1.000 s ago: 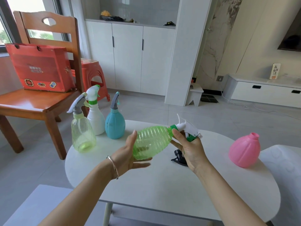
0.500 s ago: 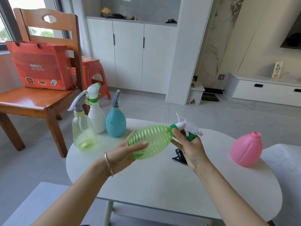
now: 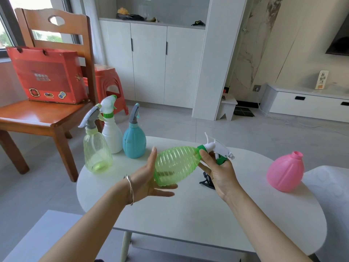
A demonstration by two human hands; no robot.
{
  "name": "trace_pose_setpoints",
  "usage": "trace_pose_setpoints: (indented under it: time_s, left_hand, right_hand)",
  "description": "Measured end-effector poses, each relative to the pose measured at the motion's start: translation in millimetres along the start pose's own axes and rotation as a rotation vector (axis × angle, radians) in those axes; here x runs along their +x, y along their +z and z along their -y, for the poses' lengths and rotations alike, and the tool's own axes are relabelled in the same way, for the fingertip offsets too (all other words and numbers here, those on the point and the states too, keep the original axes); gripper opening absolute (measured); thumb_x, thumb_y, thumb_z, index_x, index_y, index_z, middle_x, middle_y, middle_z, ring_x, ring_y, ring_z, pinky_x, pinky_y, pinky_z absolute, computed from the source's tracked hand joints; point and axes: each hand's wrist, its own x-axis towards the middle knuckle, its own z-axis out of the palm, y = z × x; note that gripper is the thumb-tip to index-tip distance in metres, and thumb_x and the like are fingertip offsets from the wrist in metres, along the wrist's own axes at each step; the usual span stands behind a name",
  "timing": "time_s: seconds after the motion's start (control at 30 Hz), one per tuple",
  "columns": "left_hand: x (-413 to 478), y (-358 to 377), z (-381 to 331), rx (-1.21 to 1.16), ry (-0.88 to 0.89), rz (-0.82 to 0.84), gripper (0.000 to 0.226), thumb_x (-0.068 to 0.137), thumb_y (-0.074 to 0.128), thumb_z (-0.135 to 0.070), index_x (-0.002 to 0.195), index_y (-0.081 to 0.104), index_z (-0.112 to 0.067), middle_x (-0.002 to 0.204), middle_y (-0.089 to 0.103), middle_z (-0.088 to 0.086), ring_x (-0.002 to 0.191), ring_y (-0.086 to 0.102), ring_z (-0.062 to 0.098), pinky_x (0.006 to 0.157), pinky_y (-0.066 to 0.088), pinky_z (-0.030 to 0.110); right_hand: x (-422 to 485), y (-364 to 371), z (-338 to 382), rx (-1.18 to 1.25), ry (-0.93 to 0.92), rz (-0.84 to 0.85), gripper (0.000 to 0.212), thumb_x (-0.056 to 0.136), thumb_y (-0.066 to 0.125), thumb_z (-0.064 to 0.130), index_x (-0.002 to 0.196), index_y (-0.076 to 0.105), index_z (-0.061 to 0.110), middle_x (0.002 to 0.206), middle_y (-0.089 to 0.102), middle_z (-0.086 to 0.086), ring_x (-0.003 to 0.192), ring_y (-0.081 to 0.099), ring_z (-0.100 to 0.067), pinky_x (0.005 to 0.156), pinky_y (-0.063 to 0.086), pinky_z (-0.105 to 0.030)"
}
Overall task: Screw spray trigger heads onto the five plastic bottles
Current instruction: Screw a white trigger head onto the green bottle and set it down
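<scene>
The ribbed green bottle [image 3: 175, 165] lies sideways above the counter [image 3: 188, 214], cradled in the left hand [image 3: 149, 184] — an open, loose grip with fingers spread. The right hand [image 3: 221, 173] is closed on the white trigger head [image 3: 217, 148] at its neck. With so slack a hold, the bottle could spin along with the collar or slip — leaving the thread crooked.
</scene>
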Motion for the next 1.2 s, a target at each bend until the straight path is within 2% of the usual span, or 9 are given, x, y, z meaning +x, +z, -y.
trace_pose_setpoints:
  time_s: [0.13,0.2,0.37,0.53,0.7,0.8,0.9,1.03,1.2]
  left_hand:
    - [-0.4,-5.0,-0.7,0.023,0.224,-0.023,0.074,0.072,0.062,-0.054,0.139,0.034,-0.038,0.129,0.052,-0.005,0.110,0.060,0.022,0.074,0.059,0.036]
    - [1.2,-7.6,-1.0,-0.004,0.251,0.026,0.085,0.072,0.077,-0.038,0.143,0.033,-0.027,0.128,0.060,-0.003,0.115,0.060,0.021,0.086,0.055,0.034]
    - [-3.7,-5.9,0.3,-0.029,0.025,0.130,0.076,0.068,0.053,-0.067,0.133,0.043,-0.029,0.134,0.054,0.011,0.107,0.065,0.033,0.076,0.059,0.045]
    - [-1.6,-6.4,3.6,0.170,0.339,0.016,0.095,0.062,0.085,-0.016,0.138,0.033,-0.042,0.138,0.048,0.002,0.108,0.065,0.018,0.086,0.056,0.030]
    - [-7.1,-8.1,-2.2,0.049,0.118,0.141,0.062,0.072,0.050,-0.068,0.131,0.037,-0.052,0.136,0.047,0.000,0.108,0.064,0.032,0.078,0.058,0.046]
    - [-4.6,-9.1,-0.3,0.088,0.235,0.086,0.069,0.068,0.061,-0.052,0.132,0.036,-0.052,0.129,0.050,-0.007,0.097,0.070,0.020,0.076,0.059,0.040]
    - [0.5,-7.7,1.4,0.116,0.301,0.064,0.085,0.059,0.085,-0.040,0.133,0.047,-0.025,0.130,0.059,0.006,0.109,0.064,0.019,0.089,0.053,0.031]
    - [-3.5,-1.4,0.8,0.029,0.017,0.079,0.084,0.057,0.057,-0.077,0.123,0.053,-0.026,0.125,0.061,0.006,0.102,0.068,0.030,0.075,0.059,0.041]
    - [-1.9,-4.5,-3.9,-0.069,0.232,0.078,0.067,0.077,0.069,-0.040,0.137,0.040,-0.034,0.133,0.052,0.002,0.108,0.065,0.027,0.083,0.056,0.037]
  right_hand:
    - [0.3,0.8,3.3,0.015,0.012,0.006,0.058,0.060,0.077,0.029,0.112,0.063,0.005,0.111,0.067,-0.010,0.111,0.063,-0.023,0.072,0.056,-0.023]
    - [0.9,2.7,4.9,0.039,0.011,0.003,0.057,0.061,0.077,0.028,0.111,0.063,0.007,0.113,0.065,-0.011,0.112,0.062,-0.023,0.072,0.056,-0.023]
    - [0.3,4.2,1.2,0.044,0.030,0.005,0.047,0.063,0.075,0.025,0.107,0.064,0.011,0.109,0.066,-0.009,0.111,0.062,-0.023,0.071,0.055,-0.022]
    - [3.2,1.7,1.2,0.103,0.072,-0.042,0.030,0.064,0.075,0.026,0.093,0.071,0.019,0.098,0.072,-0.001,0.100,0.066,-0.017,0.070,0.056,-0.021]
    - [0.9,2.1,-2.4,0.068,0.070,-0.025,0.031,0.060,0.077,0.027,0.091,0.071,0.022,0.096,0.072,0.001,0.101,0.066,-0.017,0.070,0.055,-0.021]
    - [1.3,1.4,-0.5,0.075,0.068,-0.034,0.028,0.063,0.076,0.026,0.090,0.071,0.021,0.094,0.072,0.002,0.098,0.066,-0.016,0.069,0.056,-0.021]
    - [1.2,3.7,0.8,0.107,0.078,-0.045,0.028,0.065,0.075,0.025,0.092,0.071,0.018,0.099,0.071,-0.002,0.100,0.066,-0.018,0.069,0.056,-0.021]
    - [0.1,8.2,-1.5,0.076,0.082,-0.043,0.032,0.065,0.074,0.024,0.096,0.069,0.017,0.105,0.069,-0.005,0.104,0.065,-0.016,0.070,0.056,-0.020]
    - [2.8,6.2,3.3,0.142,0.089,-0.039,0.025,0.066,0.073,0.023,0.091,0.070,0.019,0.091,0.074,0.003,0.090,0.070,-0.010,0.070,0.057,-0.021]
